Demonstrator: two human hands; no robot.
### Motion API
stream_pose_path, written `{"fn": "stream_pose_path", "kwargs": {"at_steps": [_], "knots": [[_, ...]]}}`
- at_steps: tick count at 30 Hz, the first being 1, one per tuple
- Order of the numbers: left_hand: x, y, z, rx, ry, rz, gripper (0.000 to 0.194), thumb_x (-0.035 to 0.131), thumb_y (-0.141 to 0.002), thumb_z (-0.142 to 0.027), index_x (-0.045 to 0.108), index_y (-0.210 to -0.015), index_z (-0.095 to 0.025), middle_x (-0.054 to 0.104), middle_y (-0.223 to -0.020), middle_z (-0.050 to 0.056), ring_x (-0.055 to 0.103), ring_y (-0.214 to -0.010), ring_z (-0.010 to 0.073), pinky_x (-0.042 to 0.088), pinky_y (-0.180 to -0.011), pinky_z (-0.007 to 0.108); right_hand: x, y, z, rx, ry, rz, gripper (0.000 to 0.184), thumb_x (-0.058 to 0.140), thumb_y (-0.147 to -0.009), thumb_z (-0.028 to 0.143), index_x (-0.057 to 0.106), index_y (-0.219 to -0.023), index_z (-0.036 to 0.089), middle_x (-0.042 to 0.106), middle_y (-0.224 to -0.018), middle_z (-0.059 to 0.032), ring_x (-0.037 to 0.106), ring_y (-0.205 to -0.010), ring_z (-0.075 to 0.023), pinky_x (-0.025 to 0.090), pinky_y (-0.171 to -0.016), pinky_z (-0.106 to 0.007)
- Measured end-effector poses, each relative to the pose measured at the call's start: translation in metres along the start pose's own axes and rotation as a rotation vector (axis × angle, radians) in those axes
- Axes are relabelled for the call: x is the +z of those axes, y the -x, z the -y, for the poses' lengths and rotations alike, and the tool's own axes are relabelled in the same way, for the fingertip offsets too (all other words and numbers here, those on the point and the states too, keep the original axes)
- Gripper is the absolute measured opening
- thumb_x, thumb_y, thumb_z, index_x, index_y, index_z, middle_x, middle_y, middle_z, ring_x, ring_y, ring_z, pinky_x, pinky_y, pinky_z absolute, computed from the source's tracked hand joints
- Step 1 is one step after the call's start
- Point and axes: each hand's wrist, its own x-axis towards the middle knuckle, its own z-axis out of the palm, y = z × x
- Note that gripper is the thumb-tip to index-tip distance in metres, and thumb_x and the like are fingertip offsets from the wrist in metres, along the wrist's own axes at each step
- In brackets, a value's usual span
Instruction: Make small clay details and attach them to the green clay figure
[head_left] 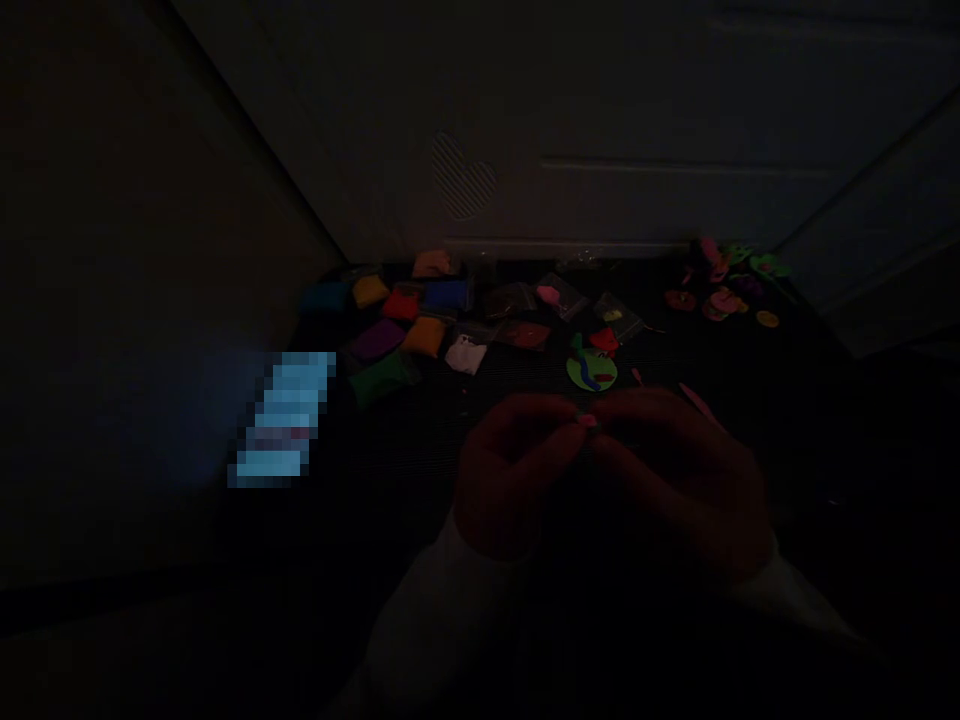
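In dim light, my left hand [499, 480] and my right hand [686, 485] meet over the dark table. Both pinch a small pink piece of modelling clay [587, 422] between thumb and fingertips, with a bit of green showing at its edge. Just beyond the fingers lies a round light-green disc [577, 373] bearing blue, red and dark green clay shapes. A thin pink tool [699, 405] rests past my right hand, and a smaller pink stick [637, 377] is close to the disc.
Several bags of coloured clay, among them a green one [379, 380], a white one [466, 352] and a blue one [447, 294], spread across the back left. Colourful clay figures [724, 303] stand at the back right. A glowing, blurred screen [289, 415] is at the left.
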Motion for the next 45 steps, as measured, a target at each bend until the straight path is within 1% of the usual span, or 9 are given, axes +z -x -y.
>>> {"fn": "stream_pose_path", "kwargs": {"at_steps": [9,15,20,22,25,30,34,40,45], "knots": [[0.0038,0.0014,-0.0054,-0.108,0.04,-0.011,0.011,0.064,-0.061,-0.016,0.063,-0.07,-0.022,0.064,-0.07,-0.005,0.058,-0.064,0.0052,0.045,-0.057,0.013,-0.0001,0.0029,-0.0007,-0.009,0.011,-0.054,0.013,0.058,-0.069,0.017,0.058,-0.08,0.023,0.059,-0.081,0.0037,0.054,-0.078,-0.0083,0.044,-0.069,-0.02],[0.0038,0.0011,-0.0056,-0.093,0.032,-0.006,0.011,0.063,-0.062,-0.016,0.063,-0.072,-0.022,0.064,-0.071,-0.005,0.058,-0.065,0.0049,0.045,-0.059,0.013,0.0,0.0036,-0.0008,-0.012,0.02,-0.057,0.012,0.058,-0.069,0.016,0.056,-0.08,0.022,0.06,-0.08,0.0039,0.055,-0.077,-0.0082,0.044,-0.071,-0.021],[0.0051,0.0009,-0.005,-0.059,0.057,0.044,0.016,0.062,-0.063,-0.013,0.062,-0.076,-0.023,0.064,-0.075,-0.005,0.058,-0.07,0.0058,0.046,-0.062,0.014,-0.0009,0.0032,-0.0007,-0.017,0.051,-0.055,0.01,0.057,-0.07,0.017,0.056,-0.079,0.022,0.06,-0.08,0.0034,0.055,-0.075,-0.0083,0.044,-0.069,-0.021],[0.0061,0.0006,-0.005,-0.058,0.066,0.03,0.016,0.063,-0.062,-0.013,0.061,-0.075,-0.023,0.064,-0.074,-0.005,0.058,-0.069,0.0061,0.046,-0.062,0.015,-0.0014,0.0037,-0.001,-0.021,0.052,-0.047,0.011,0.057,-0.07,0.017,0.056,-0.08,0.022,0.06,-0.081,0.0032,0.055,-0.076,-0.0089,0.044,-0.07,-0.022],[0.0076,-0.0003,-0.0049,-0.096,0.12,0.001,0.016,0.064,-0.061,-0.013,0.061,-0.074,-0.022,0.063,-0.07,-0.005,0.058,-0.066,0.0058,0.045,-0.061,0.015,-0.0013,0.0046,-0.0014,-0.018,0.071,-0.046,0.011,0.057,-0.07,0.017,0.056,-0.08,0.022,0.06,-0.082,0.0028,0.055,-0.077,-0.0097,0.043,-0.071,-0.023],[0.0087,-0.0017,-0.0064,-0.232,0.252,0.003,0.017,0.064,-0.059,-0.014,0.059,-0.073,-0.02,0.063,-0.069,-0.004,0.057,-0.064,0.0065,0.045,-0.058,0.017,-0.0001,0.0056,-0.0015,-0.033,0.085,-0.059,0.011,0.056,-0.069,0.017,0.055,-0.08,0.022,0.059,-0.081,0.0026,0.055,-0.077,-0.0096,0.043,-0.072,-0.023],[0.0092,-0.0025,-0.0082,-0.286,0.271,-0.016,0.017,0.064,-0.058,-0.014,0.057,-0.072,-0.019,0.062,-0.069,-0.003,0.057,-0.063,0.0077,0.044,-0.058,0.019,-0.0007,0.0068,-0.0019,-0.06,0.089,-0.062,0.014,0.056,-0.069,0.016,0.054,-0.081,0.022,0.059,-0.083,0.0021,0.054,-0.078,-0.0108,0.043,-0.073,-0.024],[0.0097,-0.0026,-0.007,-0.294,0.269,-0.015,0.017,0.065,-0.057,-0.014,0.057,-0.072,-0.019,0.061,-0.067,-0.004,0.056,-0.061,0.0074,0.043,-0.057,0.02,0.0012,0.0076,-0.0037,-0.047,0.125,-0.063,0.017,0.056,-0.069,0.018,0.054,-0.085,0.023,0.059,-0.084,0.001,0.055,-0.079,-0.0127,0.043,-0.074,-0.028],[0.0099,-0.0019,-0.0062,-0.29,0.265,-0.029,0.018,0.065,-0.056,-0.014,0.057,-0.072,-0.019,0.061,-0.067,-0.003,0.056,-0.06,0.0075,0.042,-0.055,0.019,0.0029,0.0068,-0.0065,-0.081,0.176,-0.071,0.02,0.058,-0.068,0.02,0.053,-0.087,0.025,0.06,-0.083,0.0017,0.055,-0.08,-0.0132,0.044,-0.074,-0.029]]}}
